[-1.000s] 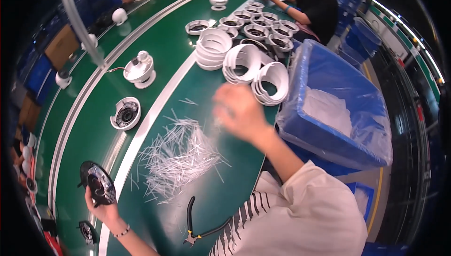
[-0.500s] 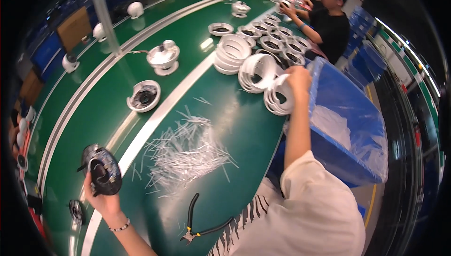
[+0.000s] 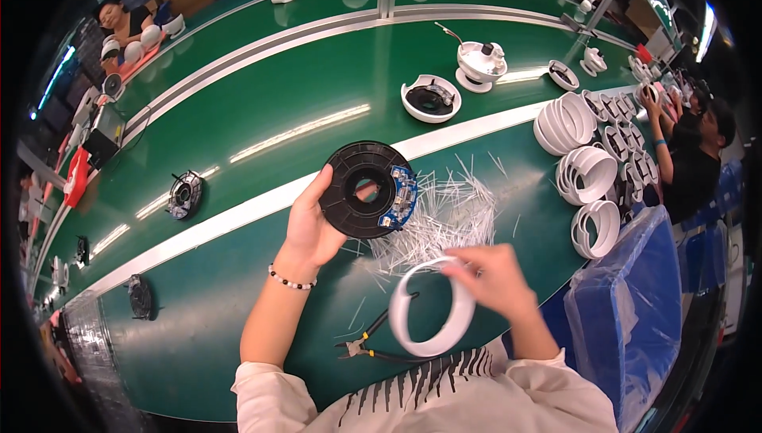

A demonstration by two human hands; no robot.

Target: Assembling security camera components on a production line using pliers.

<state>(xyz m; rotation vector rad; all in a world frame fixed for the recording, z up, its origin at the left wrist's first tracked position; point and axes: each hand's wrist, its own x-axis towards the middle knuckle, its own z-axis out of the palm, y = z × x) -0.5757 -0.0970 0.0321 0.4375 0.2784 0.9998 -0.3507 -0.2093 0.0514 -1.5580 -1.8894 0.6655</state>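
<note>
At the far left, a small dark round part (image 3: 140, 297) is seen nearly edge-on upon the near green work surface (image 3: 214, 338). Slightly farther right, beyond a white dividing strip (image 3: 198, 234), a black round part with blue patches (image 3: 185, 195) is borne by the green belt (image 3: 278, 123).

The black plastic disc with a central hole (image 3: 349, 209) is held up by its left edge in the left hand (image 3: 311, 230), whose fingers are partly curled behind it; a blue circuit board (image 3: 402, 197) is seated along its right side. Below, black-handled pliers with yellow collars (image 3: 356, 347) are partly covered by a wide white ring (image 3: 401, 314), which is pinched at its upper right rim between the thumb and fingers of the right hand (image 3: 494, 276), slightly blurred.

On the belt, a white bowl-shaped shell with a black interior (image 3: 431, 101) is placed beyond the heap of thin clear plastic strips (image 3: 456, 215). Farther right, stacked white rings (image 3: 565, 125) are grouped near a plastic-lined blue bin (image 3: 635, 294).
</note>
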